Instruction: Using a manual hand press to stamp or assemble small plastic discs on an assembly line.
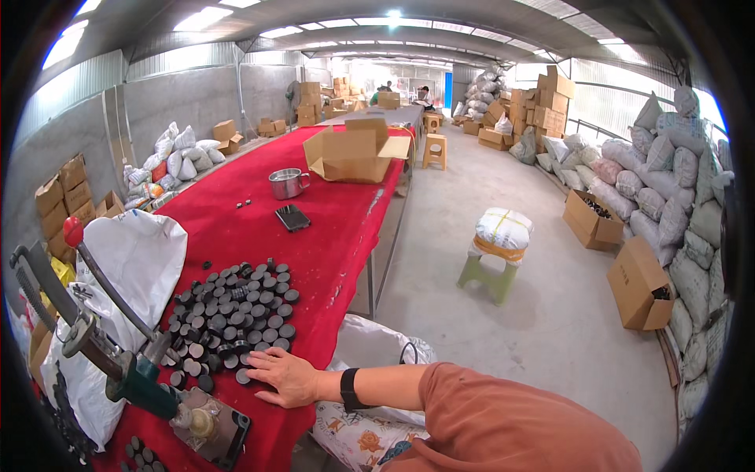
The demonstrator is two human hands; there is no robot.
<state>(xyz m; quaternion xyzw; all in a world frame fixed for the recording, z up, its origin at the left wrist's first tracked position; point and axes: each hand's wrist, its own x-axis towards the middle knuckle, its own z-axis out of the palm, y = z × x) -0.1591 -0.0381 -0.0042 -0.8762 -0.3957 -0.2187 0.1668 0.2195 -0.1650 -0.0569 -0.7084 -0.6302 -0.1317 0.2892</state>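
My right hand [279, 377] lies palm down at the near edge of a heap of dark round caps or discs [236, 307]. Its fingers are apart, and the fingertips touch the outermost pieces; I see nothing gripped in it. A black band [349, 389] circles the wrist. Left of the hand stands a green hand press [145, 385] with a long lever topped by a red knob [73, 231] and a metal base plate [224, 444]. More discs [141, 456] lie by that base. My left hand is outside the picture.
The red-covered table [330, 220] bears a metal mug [288, 183], a phone [292, 218] and an open carton [350, 155]. A white sack [130, 267] lies beyond the press. On the right are a green stool [489, 277] with a wrapped cushion, cartons [638, 285] and stacked sacks [661, 173].
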